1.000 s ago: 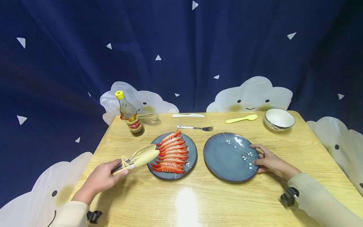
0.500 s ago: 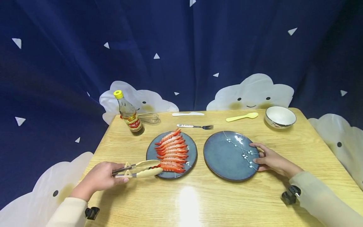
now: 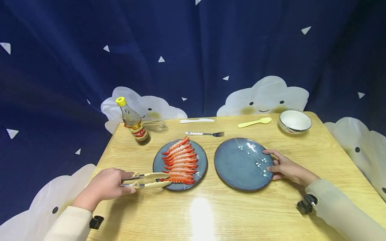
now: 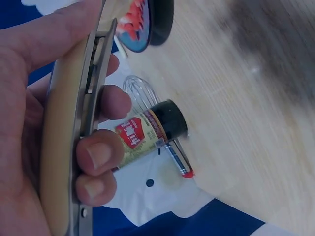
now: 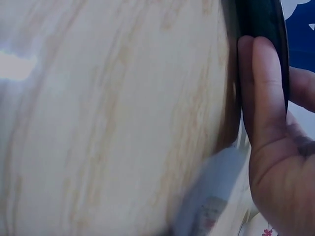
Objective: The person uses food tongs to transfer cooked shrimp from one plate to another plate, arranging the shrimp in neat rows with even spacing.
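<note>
My left hand (image 3: 105, 187) grips a pair of tongs (image 3: 154, 175) with cream tips and metal arms. The arms stand apart, and the tips straddle the left end of the nearest shrimp (image 3: 181, 180). That shrimp lies lowest in a row of several red-and-white shrimp on a blue-grey plate (image 3: 202, 162). The tongs' handle (image 4: 61, 147) fills the palm in the left wrist view. To the right, my right hand (image 3: 287, 170) holds the rim of a second blue-grey plate (image 3: 238, 167) with a white blossom pattern, thumb over the edge; other fingers are partly hidden.
A sauce bottle (image 3: 135, 125) with a yellow cap stands at the back left, a whisk (image 3: 156, 126) behind it. Along the back lie a white knife (image 3: 197, 120), a fork (image 3: 205, 134) and a yellow spoon (image 3: 254, 122). A white bowl (image 3: 295, 121) sits back right.
The tongs have come down from over the plate's left edge to the nearest shrimp, and their arms have spread. My right hand keeps its hold on the plate.
</note>
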`<state>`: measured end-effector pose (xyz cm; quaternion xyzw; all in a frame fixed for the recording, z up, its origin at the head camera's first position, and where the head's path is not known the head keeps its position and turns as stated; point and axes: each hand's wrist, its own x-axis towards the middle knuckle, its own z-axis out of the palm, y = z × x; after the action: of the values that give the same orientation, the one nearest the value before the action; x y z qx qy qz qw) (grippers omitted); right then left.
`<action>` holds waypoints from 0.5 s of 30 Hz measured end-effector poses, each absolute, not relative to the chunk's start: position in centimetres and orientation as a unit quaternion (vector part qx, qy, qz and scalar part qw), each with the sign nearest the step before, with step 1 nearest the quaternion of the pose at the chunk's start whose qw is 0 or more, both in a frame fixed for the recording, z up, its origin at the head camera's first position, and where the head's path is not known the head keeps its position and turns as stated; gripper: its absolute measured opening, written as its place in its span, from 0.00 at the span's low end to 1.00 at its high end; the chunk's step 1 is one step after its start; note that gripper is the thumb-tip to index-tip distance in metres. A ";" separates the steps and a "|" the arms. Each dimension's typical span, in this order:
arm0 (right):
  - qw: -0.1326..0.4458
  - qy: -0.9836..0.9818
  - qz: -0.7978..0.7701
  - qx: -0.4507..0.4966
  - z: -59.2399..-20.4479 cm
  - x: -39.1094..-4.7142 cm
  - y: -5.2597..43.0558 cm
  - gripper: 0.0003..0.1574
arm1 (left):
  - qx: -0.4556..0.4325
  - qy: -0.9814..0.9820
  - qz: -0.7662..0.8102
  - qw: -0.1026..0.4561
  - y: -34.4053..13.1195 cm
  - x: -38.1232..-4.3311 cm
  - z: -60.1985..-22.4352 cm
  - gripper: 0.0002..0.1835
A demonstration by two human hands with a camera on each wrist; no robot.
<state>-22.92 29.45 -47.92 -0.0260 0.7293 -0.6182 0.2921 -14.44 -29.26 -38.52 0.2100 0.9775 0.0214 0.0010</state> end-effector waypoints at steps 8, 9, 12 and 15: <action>0.286 0.734 -0.615 -0.032 -48.1 -22.7 29.6 0.45 | 0.232 0.973 0.020 0.008 -28.2 -14.5 -38.2 0.26; 0.286 0.735 -0.614 -0.034 -48.1 -22.7 29.6 0.45 | 0.232 0.972 0.022 0.007 -28.2 -14.5 -38.3 0.25; 0.286 0.733 -0.616 -0.034 -48.2 -22.7 29.6 0.44 | 0.225 0.974 0.033 0.010 -28.3 -14.3 -38.7 0.24; 0.287 0.730 -0.619 -0.039 -48.1 -22.8 29.5 0.45 | 0.211 0.976 0.044 0.011 -28.7 -13.9 -39.1 0.25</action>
<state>-22.79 29.48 -48.13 -0.0392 0.7298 -0.6193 0.2870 -13.92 -28.70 -39.12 0.2109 0.9765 0.0441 0.0109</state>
